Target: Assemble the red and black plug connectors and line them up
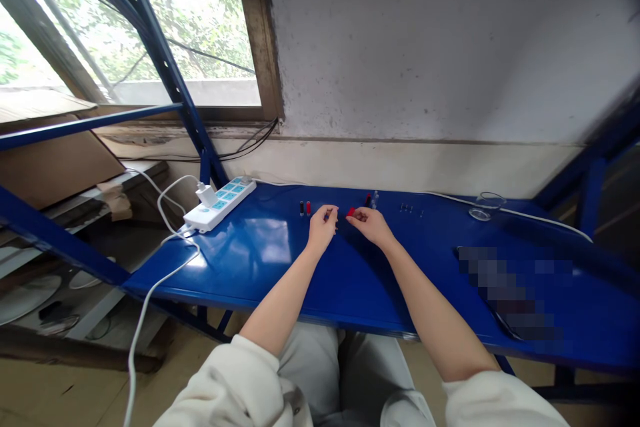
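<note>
My left hand [321,227] is closed above the blue table [345,280], fingers curled in a pinch around something small and dark that I cannot make out. To its right, my right hand [371,227] pinches a small red piece [351,212] between thumb and fingers. The two hands are close together but apart. Left of them stand a small black cylinder [301,208] and a red cylinder [309,208], side by side. Just behind my right hand are a dark red and black piece [369,199] and some clear small pieces [375,199].
Several tiny parts [407,208] lie right of my hands, with a clear round dish [481,213] farther right. A blurred-out dark object [505,293] rests at the front right. A white power strip [220,205] with a plugged-in adapter [205,195] sits left, its cable [145,307] hanging down.
</note>
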Demonstrator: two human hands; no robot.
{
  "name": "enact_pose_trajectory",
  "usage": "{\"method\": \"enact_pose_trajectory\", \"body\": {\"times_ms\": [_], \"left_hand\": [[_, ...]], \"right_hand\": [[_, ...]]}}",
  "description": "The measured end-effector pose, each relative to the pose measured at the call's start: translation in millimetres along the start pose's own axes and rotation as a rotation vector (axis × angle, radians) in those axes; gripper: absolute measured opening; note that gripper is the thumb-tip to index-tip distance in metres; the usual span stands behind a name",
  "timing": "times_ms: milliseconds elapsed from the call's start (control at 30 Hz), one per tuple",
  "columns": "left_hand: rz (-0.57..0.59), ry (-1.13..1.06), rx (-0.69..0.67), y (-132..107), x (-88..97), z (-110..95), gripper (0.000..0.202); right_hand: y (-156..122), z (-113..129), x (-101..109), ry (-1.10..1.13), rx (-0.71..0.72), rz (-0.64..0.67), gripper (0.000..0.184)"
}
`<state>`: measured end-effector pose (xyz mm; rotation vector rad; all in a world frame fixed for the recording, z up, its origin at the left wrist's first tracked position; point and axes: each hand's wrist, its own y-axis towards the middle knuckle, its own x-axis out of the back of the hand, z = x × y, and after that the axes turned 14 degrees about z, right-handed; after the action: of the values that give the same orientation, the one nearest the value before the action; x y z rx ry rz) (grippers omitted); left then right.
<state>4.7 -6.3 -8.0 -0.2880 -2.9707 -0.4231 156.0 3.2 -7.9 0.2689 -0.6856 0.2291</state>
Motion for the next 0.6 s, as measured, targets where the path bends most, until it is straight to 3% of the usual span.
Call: {"method": "enact_pose_trajectory", "body": {"times_ms": [200,367,600], "left_hand": [[0.038,0.339,-0.086,-4,-1.5,3,0.022],[0.137,0.545,-0.115,-8,-2.6,4,0.022],[0.176,0.620,-0.064,-7,-2.3,4,0.023]], "right_hand": [[1,-29,17,-0.285,-0.398,-0.119,0.017],[7,-41,14,-0.324,-0.444,-0.191,0.021],[20,-48,13,-0.381,-0.473,-0.173,0.018]]}}
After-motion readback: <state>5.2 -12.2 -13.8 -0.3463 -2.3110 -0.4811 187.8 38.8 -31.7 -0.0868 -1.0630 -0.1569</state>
